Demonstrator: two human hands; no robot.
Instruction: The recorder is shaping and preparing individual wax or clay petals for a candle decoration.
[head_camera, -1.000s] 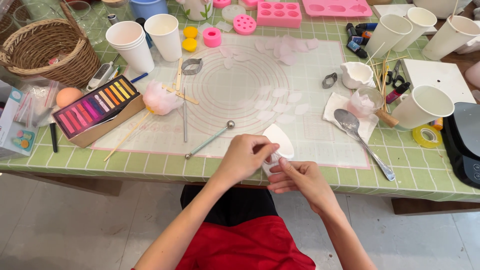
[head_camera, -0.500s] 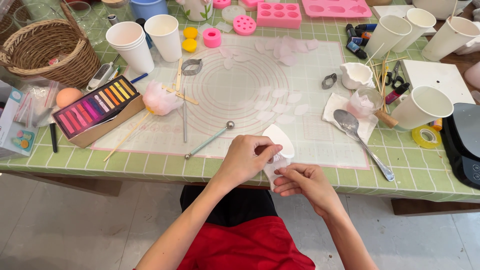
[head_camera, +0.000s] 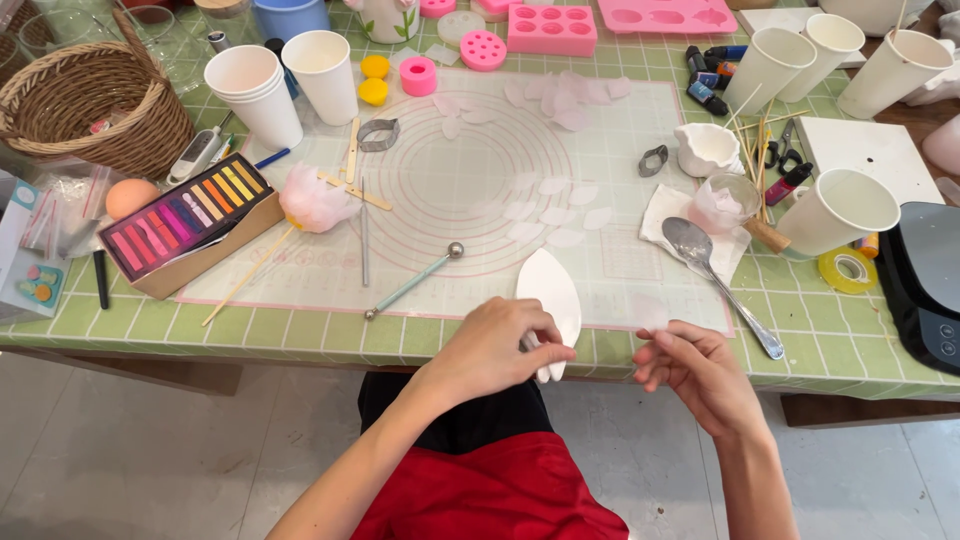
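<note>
My left hand grips the lower end of a white leaf-shaped piece at the table's near edge; its pointed tip lies over the mat. My right hand is a short way to the right, apart from the left, pinching a thin, pale pink translucent petal between fingertips. Several similar pale petals lie on the white silicone mat beyond both hands.
A ball-ended tool and a pink flower on a stick lie left of the hands. A spoon, paper cup, tape roll and black scale sit right. Chalk box and basket stand far left.
Both hands were together on the white piece. My right hand has now pulled away to the right with a thin petal, while the left still holds the white piece.
</note>
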